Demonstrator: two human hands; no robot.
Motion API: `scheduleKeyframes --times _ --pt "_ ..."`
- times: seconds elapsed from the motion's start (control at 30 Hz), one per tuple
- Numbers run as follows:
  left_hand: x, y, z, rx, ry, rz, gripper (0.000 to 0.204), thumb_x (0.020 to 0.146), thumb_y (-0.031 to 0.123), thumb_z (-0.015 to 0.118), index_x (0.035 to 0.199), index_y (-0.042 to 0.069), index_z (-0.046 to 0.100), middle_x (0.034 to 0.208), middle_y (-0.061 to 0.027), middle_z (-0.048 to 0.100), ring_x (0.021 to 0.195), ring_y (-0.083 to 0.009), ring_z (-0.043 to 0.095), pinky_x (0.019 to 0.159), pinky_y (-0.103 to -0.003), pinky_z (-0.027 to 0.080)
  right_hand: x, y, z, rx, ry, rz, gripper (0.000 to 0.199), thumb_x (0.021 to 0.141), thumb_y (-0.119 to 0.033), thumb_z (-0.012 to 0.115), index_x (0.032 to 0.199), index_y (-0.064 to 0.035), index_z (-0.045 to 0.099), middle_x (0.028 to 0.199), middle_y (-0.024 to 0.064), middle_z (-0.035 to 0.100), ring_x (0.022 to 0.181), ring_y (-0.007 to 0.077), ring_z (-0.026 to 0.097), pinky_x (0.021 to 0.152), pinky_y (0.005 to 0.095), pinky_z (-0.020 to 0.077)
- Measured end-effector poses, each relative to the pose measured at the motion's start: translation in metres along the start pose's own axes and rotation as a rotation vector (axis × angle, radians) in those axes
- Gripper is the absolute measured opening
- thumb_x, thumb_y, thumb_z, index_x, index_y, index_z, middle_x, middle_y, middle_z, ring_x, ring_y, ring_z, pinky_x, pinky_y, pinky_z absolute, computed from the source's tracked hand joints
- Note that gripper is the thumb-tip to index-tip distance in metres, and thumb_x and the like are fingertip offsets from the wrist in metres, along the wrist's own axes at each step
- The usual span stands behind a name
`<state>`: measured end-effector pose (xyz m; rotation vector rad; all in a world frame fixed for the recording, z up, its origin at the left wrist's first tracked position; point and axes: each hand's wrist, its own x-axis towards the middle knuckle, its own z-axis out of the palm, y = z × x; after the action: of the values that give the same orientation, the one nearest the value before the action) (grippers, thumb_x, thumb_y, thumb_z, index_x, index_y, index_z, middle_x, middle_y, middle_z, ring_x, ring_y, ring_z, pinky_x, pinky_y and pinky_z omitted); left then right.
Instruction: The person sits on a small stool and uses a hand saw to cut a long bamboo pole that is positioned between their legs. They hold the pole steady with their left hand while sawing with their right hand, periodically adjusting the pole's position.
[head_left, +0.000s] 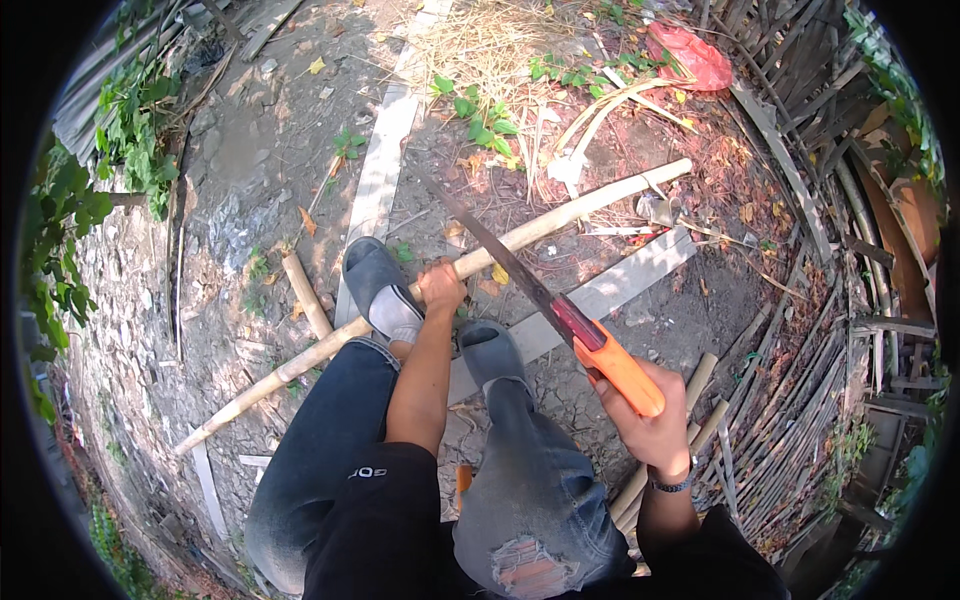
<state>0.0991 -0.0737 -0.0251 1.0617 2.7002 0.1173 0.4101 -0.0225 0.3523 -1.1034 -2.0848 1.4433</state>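
Observation:
A long, pale, round wooden pole lies slantwise on the ground in front of me. My left hand is wrapped around it near the middle, beside my left foot in a grey slide sandal, which lies across the pole. In my right hand is a handsaw, gripped by its orange handle. Its dark blade points up and to the left, crossing over the pole just right of my left hand. Whether the teeth touch the wood I cannot tell.
A flat board lies beyond my right foot, and a narrow plank runs away from me. A short pole piece is at left. Stacked thin sticks line the right side. Straw and a red plastic bag lie farther off.

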Motion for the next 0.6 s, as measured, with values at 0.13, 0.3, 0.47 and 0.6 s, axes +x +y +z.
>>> scheduleKeyframes --times 0.13,0.3,0.47,0.6 --pt "-0.031 0.005 -0.023 -0.164 0.134 -0.082 0.06 0.072 0.02 0.08 0.127 0.003 0.061 0.133 -0.025 0.06 0.132 -0.0359 0.055 0.105 -0.045 0.047 -0.053 0.022 -0.058 -0.248 0.039 -0.251 0.006 0.079 -0.003 0.073 0.085 -0.0009 0.07 0.068 0.0093 0.066 0.055 0.0204 0.065 0.055 0.0315 0.0497" --pt "-0.061 0.034 -0.056 -0.962 0.443 -0.505 0.063 0.077 0.009 0.078 0.135 -0.005 0.057 0.125 -0.0227 0.065 0.119 -0.0369 0.062 0.107 -0.042 0.048 -0.099 0.122 -0.046 -0.47 0.167 -0.408 0.016 0.074 -0.01 0.077 0.076 -0.004 0.063 0.059 0.0092 0.056 0.05 0.0316 0.06 0.052 0.0384 0.0493" --pt "-0.103 0.057 -0.148 -1.783 0.45 -0.559 0.044 0.089 0.004 0.068 0.131 -0.004 0.06 0.116 -0.0139 0.071 0.102 -0.0215 0.07 0.092 -0.032 0.055 -0.136 0.217 -0.016 -1.087 -0.448 0.492 0.092 0.076 -0.022 0.084 0.154 -0.0076 0.038 0.144 0.0246 0.048 0.138 0.046 0.043 0.108 0.0658 0.0355" --pt "-0.195 0.035 -0.321 -1.889 0.623 -0.133 0.037 0.095 0.005 0.064 0.131 -0.004 0.059 0.119 -0.0145 0.07 0.105 -0.0212 0.07 0.091 -0.034 0.057 -0.126 0.166 -0.018 -0.551 -0.215 0.093 0.077 0.082 -0.029 0.083 0.149 -0.0082 0.049 0.143 0.0248 0.053 0.14 0.0437 0.046 0.111 0.0608 0.0388"
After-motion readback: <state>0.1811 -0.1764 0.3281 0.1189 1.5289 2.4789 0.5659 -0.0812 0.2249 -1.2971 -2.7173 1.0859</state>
